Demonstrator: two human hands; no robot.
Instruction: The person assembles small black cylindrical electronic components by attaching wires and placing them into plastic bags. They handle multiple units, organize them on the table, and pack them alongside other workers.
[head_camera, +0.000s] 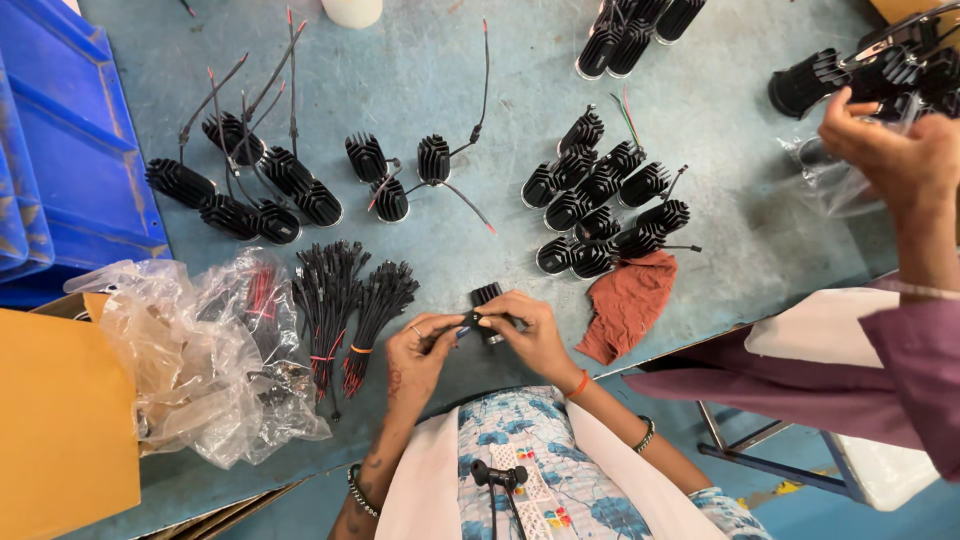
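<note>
I pinch a small black finned part (487, 296) between my left hand (418, 352) and right hand (535, 330), close together; a thin wire must go in carefully.

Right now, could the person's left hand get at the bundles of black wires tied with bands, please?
Probably yes. The left hand lies just beside the wire bundles, with only bare table between, though its fingers are pinching the small black finned part together with the right hand.
</note>
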